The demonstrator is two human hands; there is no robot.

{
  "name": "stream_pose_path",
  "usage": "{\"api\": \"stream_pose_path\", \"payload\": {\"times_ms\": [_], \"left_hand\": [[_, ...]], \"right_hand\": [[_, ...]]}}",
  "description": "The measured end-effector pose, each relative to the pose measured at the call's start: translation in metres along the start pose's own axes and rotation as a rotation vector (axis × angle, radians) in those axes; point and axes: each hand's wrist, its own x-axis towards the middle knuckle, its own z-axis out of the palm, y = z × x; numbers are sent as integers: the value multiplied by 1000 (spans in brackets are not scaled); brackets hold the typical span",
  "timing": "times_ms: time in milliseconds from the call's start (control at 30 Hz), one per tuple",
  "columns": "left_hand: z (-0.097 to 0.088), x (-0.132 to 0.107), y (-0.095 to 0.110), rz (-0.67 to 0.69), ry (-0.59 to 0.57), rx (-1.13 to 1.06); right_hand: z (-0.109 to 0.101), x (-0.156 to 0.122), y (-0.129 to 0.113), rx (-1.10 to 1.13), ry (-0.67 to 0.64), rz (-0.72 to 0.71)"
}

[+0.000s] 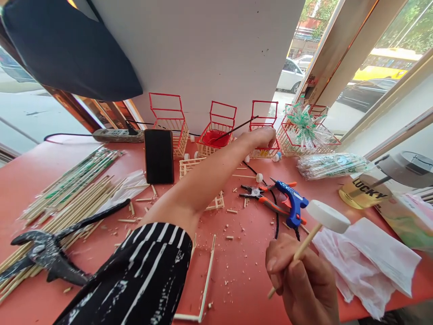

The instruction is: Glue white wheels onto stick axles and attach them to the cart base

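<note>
My left hand (265, 136) reaches far across the red table (243, 271) and closes on the rim of a small red-and-wood stick cart (264, 118) by the white wall. My right hand (302, 282) is near me, fingers pinched round a thin wooden stick with a white cap (327, 215) on its tip, held above the tabletop. A blue glue gun (291, 201) and orange-handled pliers (262, 196) lie between the two hands.
More stick carts (169, 119) line the wall, one holding red paint and a brush (216, 135). A black phone (158, 155) stands upright. Bundled sticks (72, 187) and black cutters (50, 250) lie left; white tissue (367, 264) and a cup (367, 192) right.
</note>
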Motion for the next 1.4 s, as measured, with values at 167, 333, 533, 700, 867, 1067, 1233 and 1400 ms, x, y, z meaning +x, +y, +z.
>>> {"api": "stream_pose_path", "payload": {"times_ms": [167, 333, 533, 700, 867, 1067, 1233, 1400], "left_hand": [[-6, -9, 4, -8, 7, 135], [-12, -18, 10, -19, 61, 175], [-20, -28, 20, 5, 198, 44], [-29, -76, 41, -130, 121, -461], [-19, -170, 53, -222, 36, -744], [13, -280, 49, -331, -39, -1189], [28, -332, 49, -290, -21, -1191], [35, -350, 55, -189, 120, -546]], "right_hand": [[-1, 0, 2, 10, -23, 3], [-1, 1, 2, 16, -26, 26], [-6, 0, 6, -8, 1, 29], [-12, 1, 13, -41, 21, 103], [-10, 10, 15, -138, 122, 117], [8, 26, 13, -268, 99, -19], [25, 30, 17, -363, 2, -92], [27, 31, 33, -291, 6, -95]]}}
